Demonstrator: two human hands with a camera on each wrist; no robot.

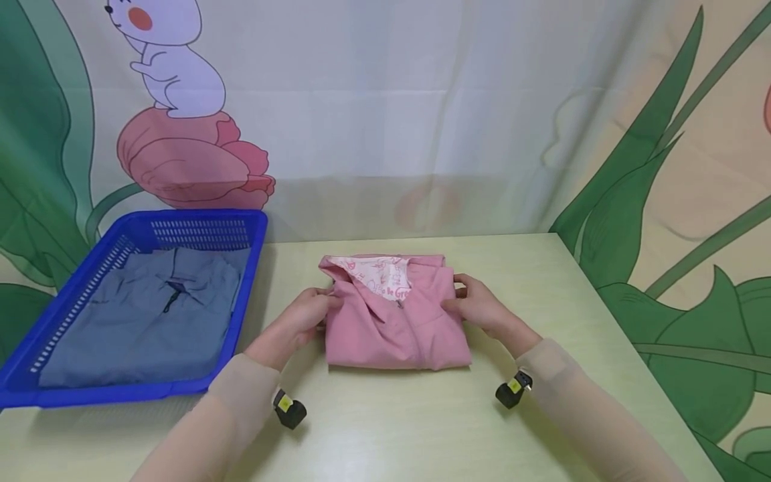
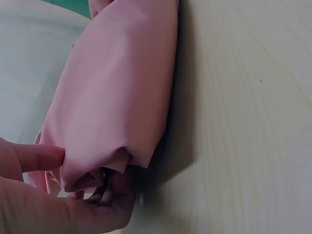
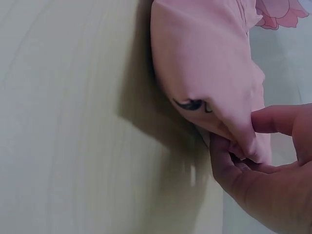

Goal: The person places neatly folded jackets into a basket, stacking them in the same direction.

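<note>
A folded pink zip-up jacket [image 1: 367, 335] lies in the middle of the table, its collar at the far side and a white lining printed in pink showing at the neck. My left hand [image 1: 306, 312] grips its left edge, thumb on top and fingers underneath. On the opposite edge, my right hand [image 1: 480, 306] pinches the cloth the same way. Up close in the left wrist view, the jacket's folded layers [image 2: 117, 87] bunch between thumb and fingers. A dark mark shows on the cloth [image 3: 204, 58] in the right wrist view. Fingertips under the jacket are partly hidden.
To the left stands a blue plastic basket [image 1: 255, 268] with slotted walls, holding a folded blue-grey garment [image 1: 150, 335]. Behind the pale wooden table [image 1: 385, 428] hangs a printed curtain [image 1: 361, 120]. The table's right edge slants past my right arm.
</note>
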